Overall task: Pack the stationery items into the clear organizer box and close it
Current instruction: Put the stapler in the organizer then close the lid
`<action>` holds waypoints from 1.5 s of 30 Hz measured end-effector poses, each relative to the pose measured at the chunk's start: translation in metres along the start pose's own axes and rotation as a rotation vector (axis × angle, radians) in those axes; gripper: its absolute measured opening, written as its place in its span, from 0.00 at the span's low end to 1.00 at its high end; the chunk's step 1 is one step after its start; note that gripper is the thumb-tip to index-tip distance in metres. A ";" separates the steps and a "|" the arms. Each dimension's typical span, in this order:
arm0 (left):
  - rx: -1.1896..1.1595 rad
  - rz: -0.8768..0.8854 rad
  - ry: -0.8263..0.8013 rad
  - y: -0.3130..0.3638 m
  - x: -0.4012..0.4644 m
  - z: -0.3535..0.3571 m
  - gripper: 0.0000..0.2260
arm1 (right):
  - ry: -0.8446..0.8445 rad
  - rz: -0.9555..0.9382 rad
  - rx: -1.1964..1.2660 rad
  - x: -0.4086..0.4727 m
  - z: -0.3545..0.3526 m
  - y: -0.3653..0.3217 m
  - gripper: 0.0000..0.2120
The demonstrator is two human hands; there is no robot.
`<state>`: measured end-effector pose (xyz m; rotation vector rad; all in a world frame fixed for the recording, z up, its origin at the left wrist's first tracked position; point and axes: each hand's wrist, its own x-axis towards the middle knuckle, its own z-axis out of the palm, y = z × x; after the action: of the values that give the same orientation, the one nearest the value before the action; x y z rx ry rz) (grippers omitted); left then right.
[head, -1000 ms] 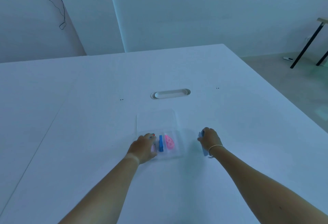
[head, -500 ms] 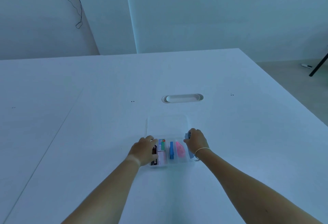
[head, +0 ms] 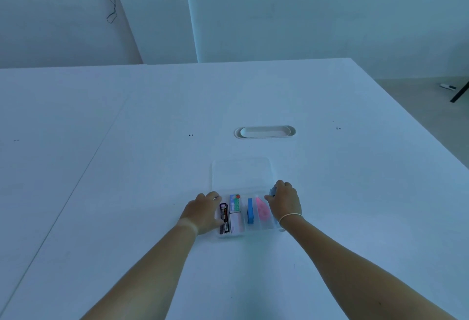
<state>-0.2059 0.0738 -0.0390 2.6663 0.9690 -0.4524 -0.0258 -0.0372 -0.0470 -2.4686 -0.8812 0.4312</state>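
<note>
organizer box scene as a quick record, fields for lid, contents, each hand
box: clear organizer box, on white table
lid: open, lying flat behind the box
contents: black case, green-white packet, blue item, pink item, in separate compartments
left hand: resting at the box's left edge
right hand: over the right end, holding a bluish item

A clear organizer box (head: 256, 228) lies open on the table, its flat see-through lid (head: 241, 173) folded back and resting on the far side. Narrow compartments run side by side: a black lead case (head: 224, 219) at the left, then a green-and-white packet (head: 235, 203) above a pale pink pad (head: 237, 224), a blue eraser (head: 250, 211), a pink item (head: 261, 210)
</note>
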 end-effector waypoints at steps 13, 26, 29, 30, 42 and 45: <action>-0.039 0.021 -0.023 -0.004 0.005 0.001 0.27 | -0.067 -0.030 0.027 0.003 0.008 0.015 0.16; -0.229 0.026 0.050 -0.008 0.011 0.005 0.26 | -0.082 -0.051 0.119 0.009 -0.001 0.020 0.14; -0.353 0.002 0.153 -0.006 0.014 0.005 0.23 | -0.051 -0.024 0.194 0.016 -0.007 0.019 0.12; -0.400 -0.014 0.185 -0.005 0.015 0.004 0.22 | -0.038 -0.012 0.209 0.019 -0.009 0.019 0.12; -1.153 -0.364 0.030 0.006 0.040 -0.013 0.26 | -0.204 0.310 0.483 0.047 -0.009 0.006 0.15; -1.419 -0.455 0.008 0.007 0.045 -0.015 0.25 | -0.212 0.366 0.582 0.055 -0.011 0.007 0.15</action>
<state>-0.1653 0.1000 -0.0408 1.1794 1.2162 0.1738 0.0234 -0.0093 -0.0486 -2.0481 -0.3008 0.9412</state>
